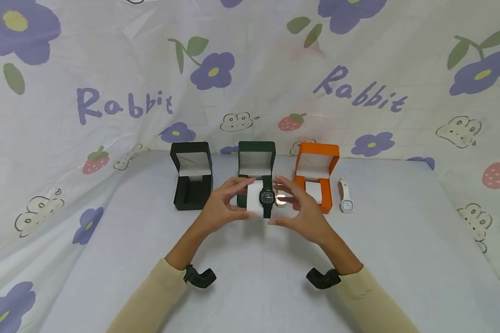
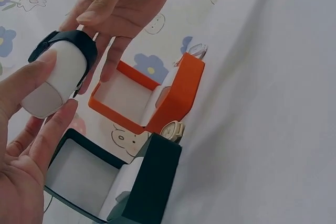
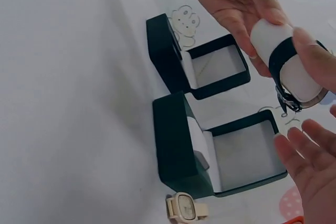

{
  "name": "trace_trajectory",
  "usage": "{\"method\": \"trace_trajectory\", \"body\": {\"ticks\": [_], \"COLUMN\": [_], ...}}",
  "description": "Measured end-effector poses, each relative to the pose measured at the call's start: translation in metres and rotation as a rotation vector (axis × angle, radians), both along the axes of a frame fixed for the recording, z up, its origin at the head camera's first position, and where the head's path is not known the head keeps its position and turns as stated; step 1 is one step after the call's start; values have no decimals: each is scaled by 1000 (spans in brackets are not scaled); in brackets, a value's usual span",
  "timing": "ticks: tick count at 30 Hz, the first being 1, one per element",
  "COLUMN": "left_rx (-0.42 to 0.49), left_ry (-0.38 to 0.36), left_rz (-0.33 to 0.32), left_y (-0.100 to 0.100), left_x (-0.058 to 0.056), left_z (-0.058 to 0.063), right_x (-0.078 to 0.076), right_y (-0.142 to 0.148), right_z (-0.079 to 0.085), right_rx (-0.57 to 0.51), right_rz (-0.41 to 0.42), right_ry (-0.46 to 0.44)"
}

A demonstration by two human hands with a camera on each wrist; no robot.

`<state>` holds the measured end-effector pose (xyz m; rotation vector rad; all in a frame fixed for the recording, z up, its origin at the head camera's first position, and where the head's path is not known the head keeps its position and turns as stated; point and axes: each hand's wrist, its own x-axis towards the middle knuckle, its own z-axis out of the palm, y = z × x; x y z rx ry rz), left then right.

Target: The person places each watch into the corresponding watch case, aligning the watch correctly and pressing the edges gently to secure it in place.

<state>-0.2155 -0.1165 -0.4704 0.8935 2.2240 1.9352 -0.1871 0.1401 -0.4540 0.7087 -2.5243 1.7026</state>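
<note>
In the head view, my left hand pinches a white watch cushion between thumb and fingers, above the table. Round the cushion goes a black watch with a dark square face. My right hand is at the cushion's other end, its fingers spread and loosely bent; the right wrist view shows its thumb beside the strap, but whether it touches cannot be told. Behind the hands, a green watch box stands with its lid up, partly hidden, with a white cushion inside.
A black watch box stands open at left, an orange watch box with a white cushion at right. A cream watch lies between the green and orange boxes; a white watch lies right of the orange one. A printed cloth hangs behind.
</note>
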Motion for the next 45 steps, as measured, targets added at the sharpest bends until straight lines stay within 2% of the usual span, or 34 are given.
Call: {"method": "trace_trajectory", "body": {"ticks": [4,11,19,26,35,45], "left_rx": [7,40,54,70,72,77], "left_ry": [-11,-28,-33,-40,-22,-32], "left_rz": [-25,-74,-52,-17,-6,1], "left_y": [2,4,6,10,11,11], "left_x": [2,6,6,10,12,14], "left_z": [-1,-1,0,1,0,-4], "right_x": [1,2,3,8,6,7], "right_y": [3,7,9,5,8,9], "right_z": [1,4,7,18,7,3], "right_rx": [54,41,34,40,10,-18], "right_rz": [41,43,31,23,20,30], "right_ry": [-2,39,47,37,77,103]}}
